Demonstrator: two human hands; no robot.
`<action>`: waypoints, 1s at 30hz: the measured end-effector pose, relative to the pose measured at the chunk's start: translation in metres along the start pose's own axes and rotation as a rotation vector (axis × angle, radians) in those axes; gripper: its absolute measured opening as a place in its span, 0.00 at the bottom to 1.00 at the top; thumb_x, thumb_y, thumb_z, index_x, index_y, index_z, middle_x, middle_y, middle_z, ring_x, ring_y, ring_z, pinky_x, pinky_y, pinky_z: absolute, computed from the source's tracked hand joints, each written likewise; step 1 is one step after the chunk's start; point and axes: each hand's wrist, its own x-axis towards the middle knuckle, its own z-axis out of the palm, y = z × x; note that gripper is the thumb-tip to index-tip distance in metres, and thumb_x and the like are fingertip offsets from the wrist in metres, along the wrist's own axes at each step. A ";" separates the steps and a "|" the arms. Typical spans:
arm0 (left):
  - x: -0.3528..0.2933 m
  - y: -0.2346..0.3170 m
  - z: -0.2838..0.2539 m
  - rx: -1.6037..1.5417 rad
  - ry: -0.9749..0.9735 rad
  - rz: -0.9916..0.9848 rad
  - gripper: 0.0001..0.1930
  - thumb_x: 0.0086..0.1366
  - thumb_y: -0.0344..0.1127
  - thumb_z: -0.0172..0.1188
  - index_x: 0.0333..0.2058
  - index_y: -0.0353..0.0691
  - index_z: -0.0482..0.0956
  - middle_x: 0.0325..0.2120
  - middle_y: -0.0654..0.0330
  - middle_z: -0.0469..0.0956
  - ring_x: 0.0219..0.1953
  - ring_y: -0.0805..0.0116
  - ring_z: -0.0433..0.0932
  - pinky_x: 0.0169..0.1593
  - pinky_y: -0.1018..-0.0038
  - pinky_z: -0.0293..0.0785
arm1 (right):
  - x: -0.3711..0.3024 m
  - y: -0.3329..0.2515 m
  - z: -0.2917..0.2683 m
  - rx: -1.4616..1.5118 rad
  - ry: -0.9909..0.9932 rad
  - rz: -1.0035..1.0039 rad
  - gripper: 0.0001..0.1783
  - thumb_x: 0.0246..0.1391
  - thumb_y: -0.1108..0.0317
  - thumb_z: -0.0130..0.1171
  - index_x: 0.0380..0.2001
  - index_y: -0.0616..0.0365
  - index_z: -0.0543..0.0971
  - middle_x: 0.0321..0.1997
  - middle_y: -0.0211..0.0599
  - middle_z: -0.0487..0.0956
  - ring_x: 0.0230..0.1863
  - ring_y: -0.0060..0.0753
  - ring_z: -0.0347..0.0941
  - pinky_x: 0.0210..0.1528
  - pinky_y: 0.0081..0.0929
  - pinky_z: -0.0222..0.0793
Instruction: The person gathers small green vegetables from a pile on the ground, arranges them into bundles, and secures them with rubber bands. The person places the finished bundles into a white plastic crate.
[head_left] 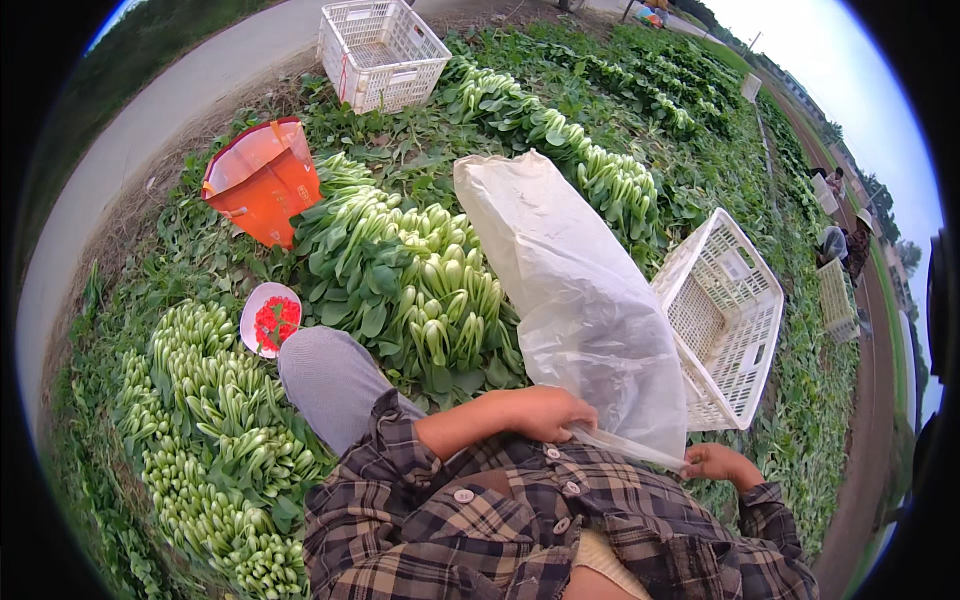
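A large translucent plastic bag [575,270] stretches away from my lap, its mouth edge pulled wide between my two hands. My left hand [548,413] is closed on the left end of that edge, close to my shirt front. At the edge's right end, my right hand [722,465] pinches the plastic. Just beyond the bag on the right, a white plastic crate [720,320] lies tilted. Left of the bag sits a thick pile of bok choy [440,270], with pale stems toward me. The bag looks flat, with nothing visible inside.
More bok choy [220,440] lies in rows at the left, and another row [560,135] runs behind the bag. A pink bowl [254,298] holds small red pieces beside my knee. Beyond are an orange bag [270,190] and a white crate [385,60]. People work at far right.
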 end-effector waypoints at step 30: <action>-0.079 -0.174 0.053 -0.677 0.788 -0.602 0.14 0.62 0.30 0.54 0.48 0.37 0.73 0.39 0.58 0.79 0.41 0.72 0.76 0.47 0.74 0.71 | 0.285 -0.242 0.029 -0.054 0.035 -0.724 0.20 0.51 0.64 0.59 0.49 0.55 0.75 0.42 0.47 0.77 0.44 0.50 0.74 0.45 0.40 0.69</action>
